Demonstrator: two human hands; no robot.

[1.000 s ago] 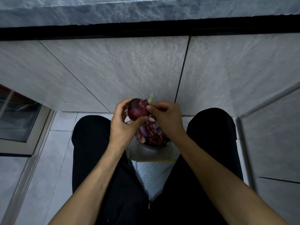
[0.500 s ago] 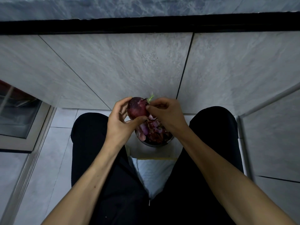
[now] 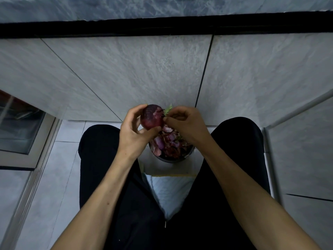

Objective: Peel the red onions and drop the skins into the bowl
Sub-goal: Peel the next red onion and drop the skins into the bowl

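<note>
Head camera view looking down: the left hand (image 3: pixel 134 134) cups a red onion (image 3: pixel 152 116) above a dark bowl (image 3: pixel 187 156) of purple skins (image 3: pixel 168 142) between the knees, while the right hand (image 3: pixel 187 123) pinches skin at the onion's sprouting top.

Bowl (image 3: pixel 189 156) rim mostly hidden, perhaps by hands and skins (image 3: pixel 169 141).

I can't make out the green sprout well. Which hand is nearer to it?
Right. The right hand pinches at the onion top beside the green sprout; the left hand cups the onion's far side.
</note>
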